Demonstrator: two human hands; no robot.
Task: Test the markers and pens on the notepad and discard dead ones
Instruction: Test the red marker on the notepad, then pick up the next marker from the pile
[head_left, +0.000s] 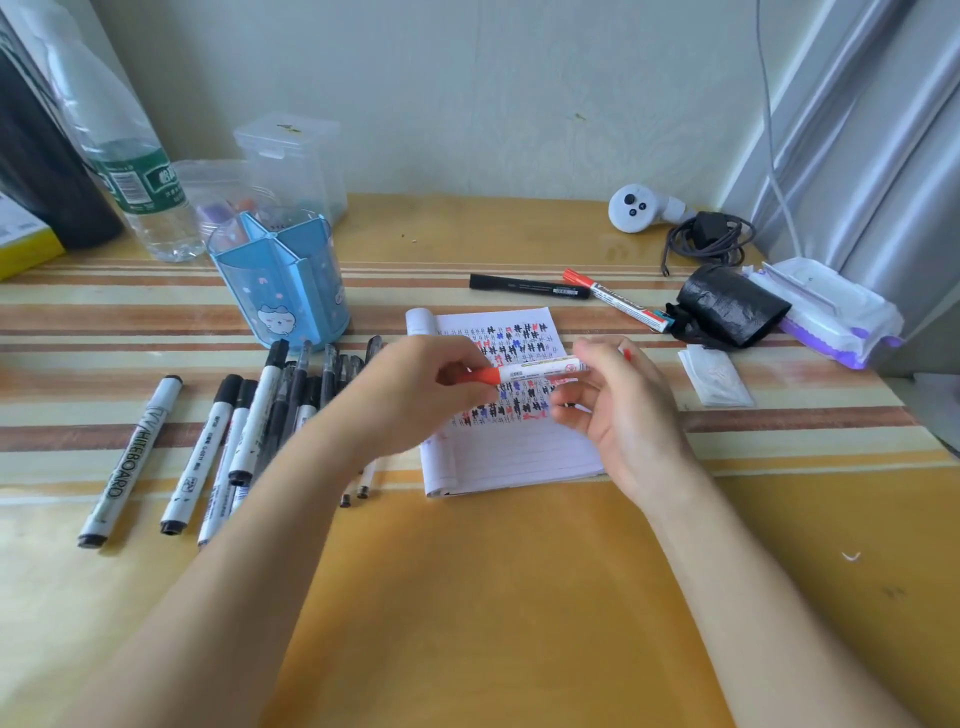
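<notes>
Both hands hold one red marker (530, 371) level above the notepad (519, 462), mid-table. The left hand (415, 395) pinches its red cap end, fingers curled round it; the right hand (623, 410) grips the white barrel end with thumb and fingertips. Motion blur: can't tell if the cap is fully seated. The notepad lies flat, its upper lines filled with black, red and blue test marks, lower lines blank. A pile of markers and pens (249, 426) lies just left of the notepad, toward the table's left edge, with a blue pen holder (280, 280) behind it. Toward the far edge, a black marker (530, 287) and a second red marker (618, 300) lie near a black bag roll (727, 306).
</notes>
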